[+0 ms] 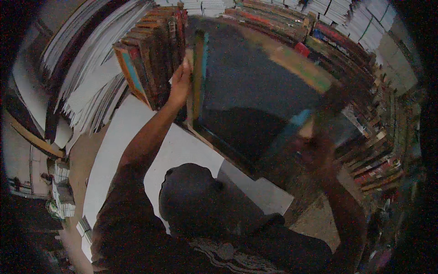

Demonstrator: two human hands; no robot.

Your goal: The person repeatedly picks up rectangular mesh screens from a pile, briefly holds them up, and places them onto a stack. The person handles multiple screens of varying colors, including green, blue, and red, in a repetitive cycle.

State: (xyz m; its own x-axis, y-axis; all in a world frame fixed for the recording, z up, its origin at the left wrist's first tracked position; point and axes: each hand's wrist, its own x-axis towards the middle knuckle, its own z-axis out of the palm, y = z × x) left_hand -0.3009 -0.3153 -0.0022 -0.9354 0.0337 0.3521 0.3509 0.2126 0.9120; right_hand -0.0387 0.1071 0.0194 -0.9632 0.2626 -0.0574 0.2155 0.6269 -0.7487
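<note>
A large wooden-framed screen (255, 77), with a dark flat face and blue strips along its edges, is tilted in front of me. My left hand (180, 86) grips its left side, fingers pointing up along the wood. On the opposite side my right hand (315, 148) holds the frame's edge; this hand is dark and smeared, and its fingers show only in part. Just left of my left hand, several similar wooden frames (153, 57) stand upright in a row, the nearest with a blue strip inside its rim.
A white board or tabletop (182, 148) lies below the screen. Thick stacks of paper sheets (93, 75) fill the left side. Racks of stacked frames (346, 52) run along the back and right. Brown floor (317, 219) shows at lower right.
</note>
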